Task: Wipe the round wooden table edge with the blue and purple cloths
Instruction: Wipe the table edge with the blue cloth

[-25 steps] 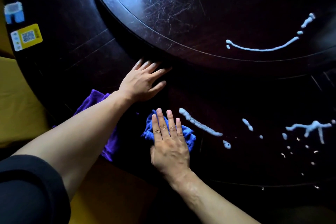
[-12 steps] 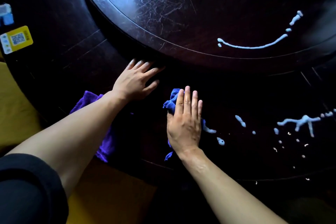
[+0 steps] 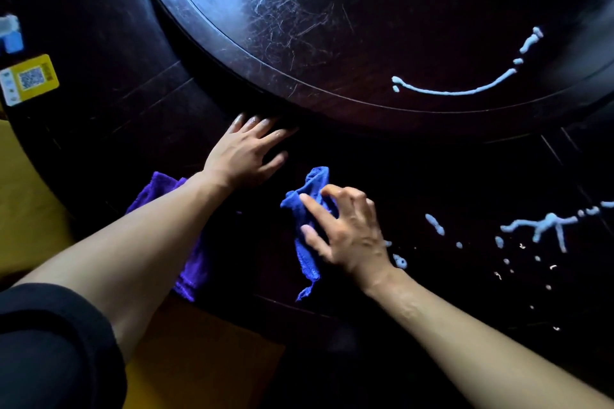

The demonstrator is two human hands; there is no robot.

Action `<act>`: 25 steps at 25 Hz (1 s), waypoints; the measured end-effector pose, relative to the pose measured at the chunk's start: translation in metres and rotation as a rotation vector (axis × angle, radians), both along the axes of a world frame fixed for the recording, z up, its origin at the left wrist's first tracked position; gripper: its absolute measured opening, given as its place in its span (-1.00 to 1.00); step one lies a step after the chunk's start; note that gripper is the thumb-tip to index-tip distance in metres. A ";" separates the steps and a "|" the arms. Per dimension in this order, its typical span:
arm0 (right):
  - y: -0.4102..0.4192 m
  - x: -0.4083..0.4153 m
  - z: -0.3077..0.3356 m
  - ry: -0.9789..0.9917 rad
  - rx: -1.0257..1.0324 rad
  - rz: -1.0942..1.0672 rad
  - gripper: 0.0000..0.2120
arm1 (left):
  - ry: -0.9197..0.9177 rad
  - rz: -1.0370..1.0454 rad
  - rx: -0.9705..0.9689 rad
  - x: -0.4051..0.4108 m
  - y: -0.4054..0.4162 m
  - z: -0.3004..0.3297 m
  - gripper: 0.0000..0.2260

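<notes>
At far left, a yellow sticker with a QR code [image 3: 29, 80] sits on the dark round wooden surface [image 3: 109, 43]; its text is unreadable. The purple cloth [image 3: 192, 271] lies under the left forearm, the left hand [image 3: 247, 153] pressing flat, fingers spread, holding nothing. The right hand's [image 3: 349, 236] curled fingers bunch the blue cloth [image 3: 307, 206]. White foam streaks [image 3: 545, 226] lie right.

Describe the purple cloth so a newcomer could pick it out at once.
Start at the dark round table and follow its near rim towards the left forearm. The purple cloth lies there, partly hidden beneath that arm and hanging over the rim. Unlike the blue cloth, bunched under the right hand further right, it is violet and no hand grips it.
</notes>
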State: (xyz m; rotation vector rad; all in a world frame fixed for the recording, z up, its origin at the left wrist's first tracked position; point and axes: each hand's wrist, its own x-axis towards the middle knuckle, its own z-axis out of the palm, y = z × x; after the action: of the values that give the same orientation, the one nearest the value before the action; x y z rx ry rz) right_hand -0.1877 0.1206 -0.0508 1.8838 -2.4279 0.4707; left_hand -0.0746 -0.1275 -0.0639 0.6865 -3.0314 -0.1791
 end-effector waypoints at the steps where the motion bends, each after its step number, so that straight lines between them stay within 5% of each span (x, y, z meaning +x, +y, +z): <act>1: -0.002 0.006 -0.005 0.056 0.032 0.019 -0.51 | 0.005 -0.004 -0.002 0.000 0.000 0.000 -0.51; 7: -0.025 0.060 -0.005 0.007 0.105 -0.275 -0.47 | -0.023 0.019 0.002 0.000 0.001 0.000 -0.50; 20: 0.073 -0.008 -0.009 -0.056 -0.024 -0.907 -0.50 | -0.036 0.038 -0.008 -0.001 0.009 0.008 -0.49; 25: 0.067 -0.004 -0.009 -0.170 -0.110 -0.851 -0.49 | -0.086 0.040 -0.055 -0.004 0.013 0.009 -0.45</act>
State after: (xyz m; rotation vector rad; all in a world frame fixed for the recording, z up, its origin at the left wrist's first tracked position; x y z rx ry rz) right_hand -0.1917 0.1874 -0.0599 0.6536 -2.9022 0.6778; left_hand -0.0790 -0.1148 -0.0550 0.7691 -3.0877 -0.0671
